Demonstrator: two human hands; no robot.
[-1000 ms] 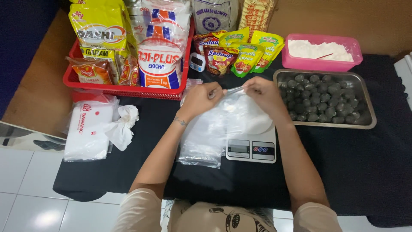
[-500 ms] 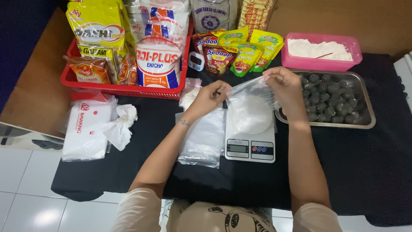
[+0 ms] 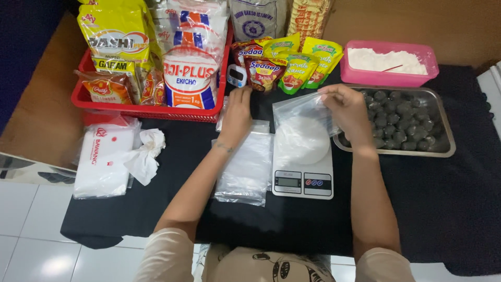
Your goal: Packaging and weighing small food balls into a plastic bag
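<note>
Small clear plastic bag [image 3: 305, 112] held up over the round white platform of the white digital kitchen scale [image 3: 302, 166], its mouth edge pinched in the right hand [image 3: 348, 112], fingers clamped on the film. Left hand [image 3: 237, 116] off the bag, lying flat with fingers loosely together, pointing away, over the stack of clear plastic bags [image 3: 245, 169] just left of the scale; whether it touches them cannot be told. Right of the scale, rectangular metal tray [image 3: 444, 140] full of dark grey round balls [image 3: 402, 117]. Behind it, pink plastic tub of white flour [image 3: 389, 63]. Behind the left hand, red and green sauce pouches [image 3: 284, 62] and a red plastic basket [image 3: 151, 107] packed with seasoning bags. All on black cloth [image 3: 433, 203].
</note>
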